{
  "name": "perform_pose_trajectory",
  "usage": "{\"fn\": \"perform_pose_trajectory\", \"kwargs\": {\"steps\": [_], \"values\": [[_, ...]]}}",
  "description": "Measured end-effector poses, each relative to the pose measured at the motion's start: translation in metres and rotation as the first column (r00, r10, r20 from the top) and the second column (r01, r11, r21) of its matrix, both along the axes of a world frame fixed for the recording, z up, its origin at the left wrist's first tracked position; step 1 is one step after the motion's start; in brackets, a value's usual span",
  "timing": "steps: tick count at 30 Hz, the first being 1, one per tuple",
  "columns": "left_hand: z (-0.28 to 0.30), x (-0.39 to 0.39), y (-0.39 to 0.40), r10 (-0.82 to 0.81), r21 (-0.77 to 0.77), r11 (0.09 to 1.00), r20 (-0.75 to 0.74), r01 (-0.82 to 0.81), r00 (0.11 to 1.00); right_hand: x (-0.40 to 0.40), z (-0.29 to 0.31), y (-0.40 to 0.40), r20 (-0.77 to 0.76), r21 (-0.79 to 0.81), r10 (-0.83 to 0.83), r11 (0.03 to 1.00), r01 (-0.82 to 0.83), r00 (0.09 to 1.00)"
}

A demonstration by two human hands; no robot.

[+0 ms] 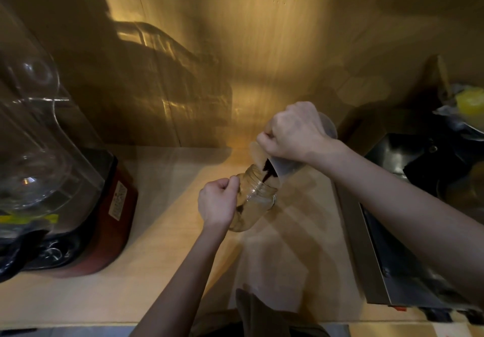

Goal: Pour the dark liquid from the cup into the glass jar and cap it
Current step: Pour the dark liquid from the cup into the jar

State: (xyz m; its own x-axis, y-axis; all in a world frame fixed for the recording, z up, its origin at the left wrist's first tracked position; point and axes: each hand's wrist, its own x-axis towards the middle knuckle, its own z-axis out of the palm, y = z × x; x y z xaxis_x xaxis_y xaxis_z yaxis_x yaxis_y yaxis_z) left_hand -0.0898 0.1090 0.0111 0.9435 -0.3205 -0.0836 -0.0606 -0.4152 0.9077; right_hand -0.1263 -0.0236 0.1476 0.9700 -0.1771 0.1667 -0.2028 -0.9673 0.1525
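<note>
A clear glass jar is tilted with its mouth pointing up and to the right, and my left hand grips its left side. My right hand holds a translucent plastic cup tipped steeply over the jar's mouth. Dark liquid runs from the cup's rim into the jar, and a small dark pool sits low inside the jar near my left palm. I see no cap in this view.
A blender with a red base and a clear cover stands at the left on the wooden counter. A metal appliance sits at the right, with a yellow object above it. A wooden wall rises behind.
</note>
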Motion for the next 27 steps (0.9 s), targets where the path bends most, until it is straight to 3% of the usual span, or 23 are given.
{"fn": "perform_pose_trajectory", "kwargs": {"steps": [10, 15, 27], "values": [[0.0001, 0.0010, -0.0026, -0.009, -0.010, 1.000, 0.010, 0.009, 1.000, -0.0009, 0.0023, -0.0007, 0.018, 0.003, 0.042, 0.999, -0.042, 0.999], [0.0037, 0.0028, -0.0061, 0.008, 0.006, 1.000, 0.024, -0.008, 1.000, -0.0047, 0.0011, -0.0003, 0.138, 0.029, 0.076, 0.996, -0.080, 0.988], [0.0065, 0.0035, -0.0050, -0.012, -0.027, 1.000, 0.013, 0.012, 1.000, -0.0054, 0.0043, 0.0013, 0.139, 0.007, 0.058, 0.998, -0.059, 0.989]]}}
